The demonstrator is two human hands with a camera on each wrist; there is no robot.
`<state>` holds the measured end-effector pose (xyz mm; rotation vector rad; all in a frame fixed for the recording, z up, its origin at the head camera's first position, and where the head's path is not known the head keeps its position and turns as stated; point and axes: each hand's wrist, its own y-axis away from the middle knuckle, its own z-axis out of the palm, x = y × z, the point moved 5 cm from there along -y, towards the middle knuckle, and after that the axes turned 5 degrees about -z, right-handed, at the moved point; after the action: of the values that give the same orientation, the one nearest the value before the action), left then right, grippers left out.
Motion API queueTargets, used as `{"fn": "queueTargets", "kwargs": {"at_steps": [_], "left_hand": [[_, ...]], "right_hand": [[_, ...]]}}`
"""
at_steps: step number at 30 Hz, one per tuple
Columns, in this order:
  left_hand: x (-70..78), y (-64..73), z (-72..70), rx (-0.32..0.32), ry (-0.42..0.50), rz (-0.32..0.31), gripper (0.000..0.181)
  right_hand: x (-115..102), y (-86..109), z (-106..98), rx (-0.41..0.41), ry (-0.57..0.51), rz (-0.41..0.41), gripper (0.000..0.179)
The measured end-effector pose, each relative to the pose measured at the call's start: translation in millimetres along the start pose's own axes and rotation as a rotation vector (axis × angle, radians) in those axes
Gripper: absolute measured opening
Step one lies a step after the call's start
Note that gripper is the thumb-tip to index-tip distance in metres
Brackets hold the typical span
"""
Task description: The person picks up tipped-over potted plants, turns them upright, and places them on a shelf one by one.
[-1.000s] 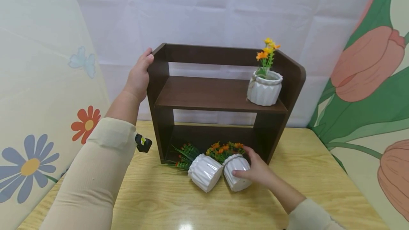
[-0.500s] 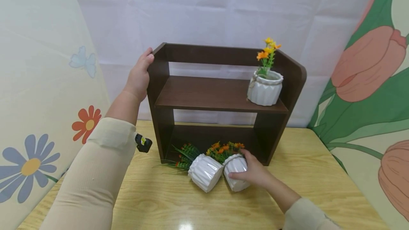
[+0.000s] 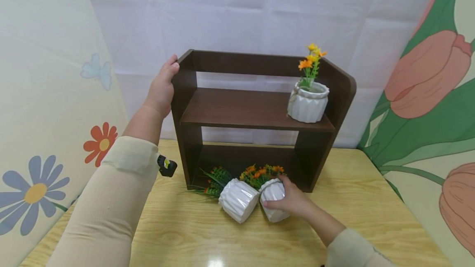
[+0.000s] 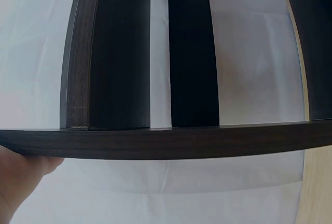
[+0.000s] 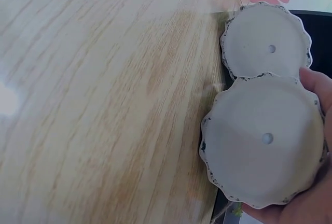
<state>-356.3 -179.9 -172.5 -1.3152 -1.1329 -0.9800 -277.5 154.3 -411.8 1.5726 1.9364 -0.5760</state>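
Note:
My left hand [image 3: 161, 87] holds the upper left side panel of a dark brown two-tier shelf [image 3: 237, 106]. In the left wrist view, part of the left hand [image 4: 23, 180] shows against the panel's outer face, the other fingers hidden. My right hand [image 3: 295, 201] grips a white ribbed flowerpot [image 3: 272, 197] with orange flowers, lying tipped at the shelf's foot, its thumb across the front. In the right wrist view that pot's scalloped base [image 5: 267, 141] faces the camera. A second white flowerpot [image 3: 238, 200] with red flowers and grassy leaves lies beside it, also tipped.
A white flowerpot [image 3: 308, 104] with yellow and orange flowers stands upright at the right end of the upper tier. Underneath is a wood-grain table [image 3: 208, 234]. A white cloth [image 3: 237, 19] hangs behind the shelf, with flower-printed panels [image 3: 419, 85] at both sides.
My right hand has shifted slightly left, its thumb farther across the pot, while that pot stays nearly in place. The left hand, shelf and other pots look unmoved.

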Motion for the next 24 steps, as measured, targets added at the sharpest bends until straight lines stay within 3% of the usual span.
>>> {"fn": "queueTargets", "kwargs": {"at_steps": [15,24], "left_hand": [[0.1,-0.4,0.4,-0.005,0.008,0.002,0.056],[-0.3,-0.4,0.7,-0.005,0.009,-0.004,0.056]], "right_hand": [[2.4,1.1,1.9,0.025,-0.01,0.024,0.101],[4.9,7.5,1.4,0.078,-0.005,-0.042,0.099]]}}
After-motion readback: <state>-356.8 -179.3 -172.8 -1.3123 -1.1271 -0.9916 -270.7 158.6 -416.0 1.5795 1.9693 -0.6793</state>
